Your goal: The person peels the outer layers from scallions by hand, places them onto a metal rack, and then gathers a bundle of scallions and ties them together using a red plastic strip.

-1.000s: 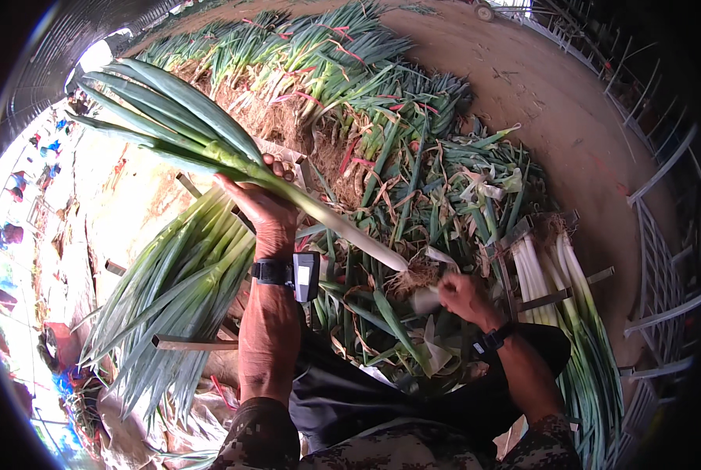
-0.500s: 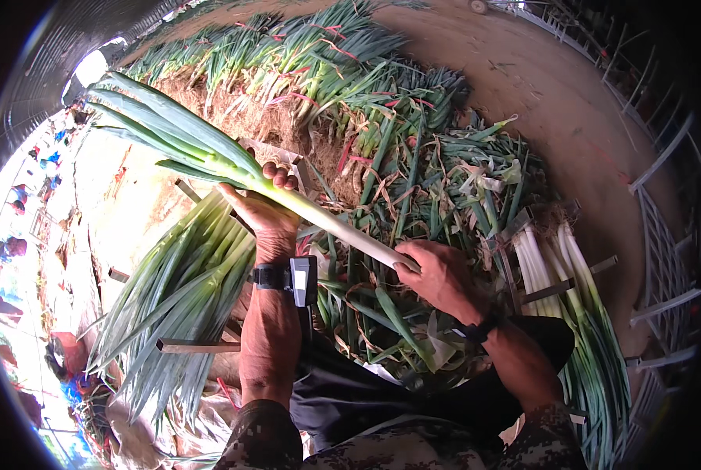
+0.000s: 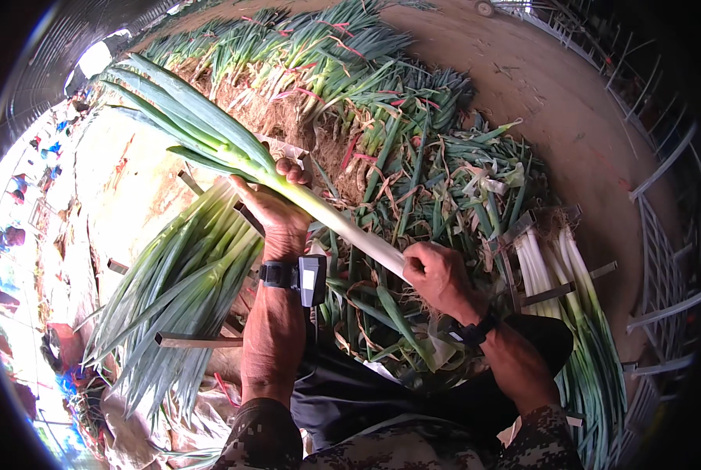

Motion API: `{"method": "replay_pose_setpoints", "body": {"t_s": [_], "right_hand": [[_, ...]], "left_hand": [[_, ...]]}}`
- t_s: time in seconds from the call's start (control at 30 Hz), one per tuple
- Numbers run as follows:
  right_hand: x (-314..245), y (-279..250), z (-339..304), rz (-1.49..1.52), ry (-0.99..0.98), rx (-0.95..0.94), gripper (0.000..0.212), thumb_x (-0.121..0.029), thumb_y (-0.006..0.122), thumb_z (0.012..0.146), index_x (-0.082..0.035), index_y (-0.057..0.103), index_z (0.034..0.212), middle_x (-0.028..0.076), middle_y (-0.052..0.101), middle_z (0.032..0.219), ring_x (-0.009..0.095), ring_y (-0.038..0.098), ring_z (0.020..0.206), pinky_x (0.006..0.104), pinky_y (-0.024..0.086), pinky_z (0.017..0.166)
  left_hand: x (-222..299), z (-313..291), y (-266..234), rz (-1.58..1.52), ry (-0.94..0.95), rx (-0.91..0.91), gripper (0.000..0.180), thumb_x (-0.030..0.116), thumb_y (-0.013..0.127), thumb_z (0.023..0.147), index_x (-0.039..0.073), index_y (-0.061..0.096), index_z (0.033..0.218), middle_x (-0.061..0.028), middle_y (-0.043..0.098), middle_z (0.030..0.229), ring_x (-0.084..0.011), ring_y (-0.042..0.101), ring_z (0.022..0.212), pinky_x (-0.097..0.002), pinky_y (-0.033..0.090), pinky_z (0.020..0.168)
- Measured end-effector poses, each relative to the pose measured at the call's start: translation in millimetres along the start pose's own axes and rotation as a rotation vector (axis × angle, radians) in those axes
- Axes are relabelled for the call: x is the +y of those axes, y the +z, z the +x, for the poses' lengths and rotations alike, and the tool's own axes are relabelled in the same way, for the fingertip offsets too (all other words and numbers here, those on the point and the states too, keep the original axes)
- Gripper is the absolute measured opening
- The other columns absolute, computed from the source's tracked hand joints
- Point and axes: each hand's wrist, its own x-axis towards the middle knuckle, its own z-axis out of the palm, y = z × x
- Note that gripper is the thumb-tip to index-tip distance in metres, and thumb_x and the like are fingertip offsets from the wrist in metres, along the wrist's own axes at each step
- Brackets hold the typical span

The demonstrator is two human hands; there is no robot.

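Note:
One long green onion (image 3: pixel 345 225) lies slantwise across both hands, its green leaves pointing to the upper left and its white stalk to the lower right. My left hand (image 3: pixel 275 205) is wrapped round it from below, where the leaves meet the stalk. Lower down, my right hand (image 3: pixel 443 277) is closed on the white end, with the thumb pressed against the curled fingers. That hand hides the stalk's tip; some thin roots show just below it. Beneath my left forearm, a bunch of green onions (image 3: pixel 174 282) rests with its leaves toward me.
Another bunch of green onions (image 3: pixel 581 313) sits at the right in a metal bracket (image 3: pixel 547 294). A metal bar (image 3: pixel 198 341) juts out on the left. Stripped leaves (image 3: pixel 413 192) are heaped ahead of my knees. Farther off stand tied onion bundles (image 3: pixel 288 66); metal railings (image 3: pixel 663 274) line the right.
The onion's leafy end and my left hand have shifted slightly right in the picture. My right hand's fingers have curled tighter at the white end.

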Motion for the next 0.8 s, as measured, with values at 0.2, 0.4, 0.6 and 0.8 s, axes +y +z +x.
{"method": "replay_pose_setpoints", "body": {"t_s": [0.2, 0.4, 0.6, 0.8], "right_hand": [[26, -7, -7, 1.038, 0.653, -0.002, 0.02, -0.018, 0.061, 0.093, -0.002, 0.065, 0.104, 0.01, 0.073, 0.091, 0.015, 0.069, 0.07, 0.0265, 0.055, 0.054], [35, -21, -28, 1.143, 0.74, 0.045, 0.019, -0.02, 0.059, 0.092, -0.003, 0.064, 0.1, 0.005, 0.068, 0.083, 0.013, 0.065, 0.071, 0.0259, 0.052, 0.055], [64, -32, -46, 0.328, 0.404, -0.146, 0.024, -0.014, 0.067, 0.087, 0.001, 0.068, 0.106, 0.008, 0.07, 0.083, 0.015, 0.066, 0.075, 0.0284, 0.052, 0.068], [-17, -33, 1, 0.44, 0.206, -0.27, 0.033, -0.018, 0.07, 0.088, -0.001, 0.067, 0.116, 0.014, 0.074, 0.099, 0.019, 0.073, 0.087, 0.0315, 0.057, 0.076]], "left_hand": [[11, 3, -3, -0.107, -0.006, -0.186, 0.069, 0.059, 0.062, 0.089, 0.005, 0.053, 0.131, -0.0014, 0.051, 0.075, -0.0135, 0.047, 0.062, -0.0289, 0.04, 0.062], [34, 2, -4, -0.232, -0.016, -0.296, 0.048, 0.036, 0.046, 0.103, -0.003, 0.057, 0.128, 0.0036, 0.047, 0.068, -0.0068, 0.043, 0.052, -0.0217, 0.038, 0.052], [32, 4, 4, -0.364, -0.126, -0.356, 0.035, 0.015, 0.042, 0.103, -0.006, 0.056, 0.128, 0.003, 0.047, 0.066, -0.0056, 0.045, 0.047, -0.0195, 0.04, 0.047], [28, -1, 8, -0.266, -0.139, -0.451, 0.032, 0.016, 0.042, 0.103, -0.004, 0.056, 0.124, 0.0019, 0.049, 0.065, -0.0061, 0.049, 0.044, -0.0201, 0.043, 0.046]]}}
